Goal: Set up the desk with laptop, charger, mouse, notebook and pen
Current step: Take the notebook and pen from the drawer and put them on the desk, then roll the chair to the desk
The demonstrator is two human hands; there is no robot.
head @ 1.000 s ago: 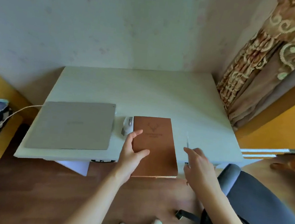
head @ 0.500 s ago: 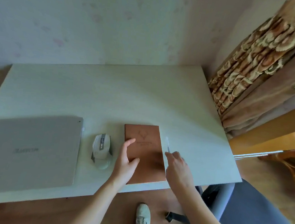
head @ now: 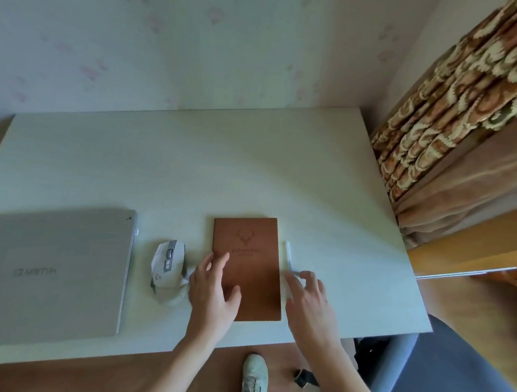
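A brown notebook with a deer emblem lies flat near the front of the white desk. My left hand rests spread on its left edge, fingers apart. A white pen lies along the notebook's right side; my right hand hovers at its near end, fingers loosely spread, index fingertip close to the pen. A white-and-grey mouse sits left of the notebook. A closed silver laptop lies at the front left. No charger is in view.
A patterned brown curtain hangs right of the desk. A blue-grey chair stands at the lower right. My shoe is on the wooden floor under the desk's front edge. A wall backs the desk.
The view has come closer over the desk. The notebook now lies fully on the desk instead of overhanging its front edge. My right hand has loosened from the pen, which lies on the desk.
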